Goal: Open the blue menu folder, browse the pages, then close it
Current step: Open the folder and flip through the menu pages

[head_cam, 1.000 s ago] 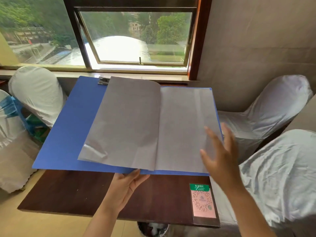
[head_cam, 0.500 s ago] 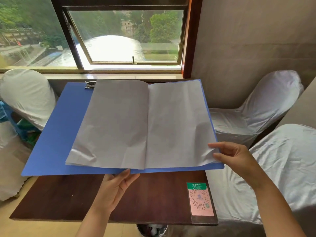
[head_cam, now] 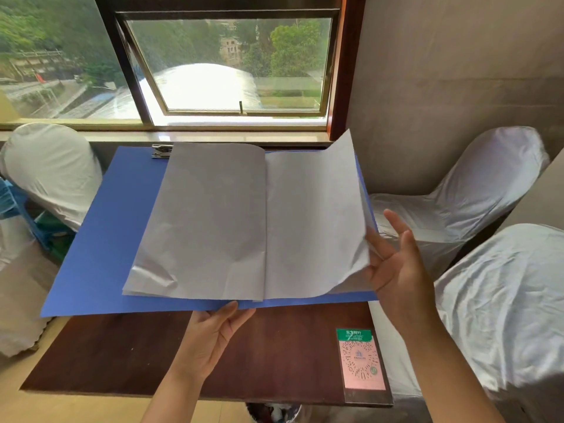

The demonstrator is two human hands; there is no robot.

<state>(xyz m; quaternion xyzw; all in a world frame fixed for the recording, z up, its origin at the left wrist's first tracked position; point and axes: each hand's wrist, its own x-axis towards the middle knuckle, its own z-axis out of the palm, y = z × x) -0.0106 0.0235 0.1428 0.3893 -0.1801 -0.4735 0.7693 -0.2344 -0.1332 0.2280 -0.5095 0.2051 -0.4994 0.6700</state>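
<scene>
While your left hand (head_cam: 219, 334) grips the open folder (head_cam: 100, 239) from below over the table (head_cam: 122, 355), sweep the page (head_cam: 317, 215) on your loosely open right hand (head_cam: 396, 270) leftward, gently.

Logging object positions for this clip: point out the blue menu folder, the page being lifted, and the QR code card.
blue menu folder (head_cam: 100, 239), head view, bare left cover.
lifted page (head_cam: 317, 215), head view, middle of the right-hand sheet.
QR code card (head_cam: 361, 360), head view, centre of the pink code panel.
</scene>
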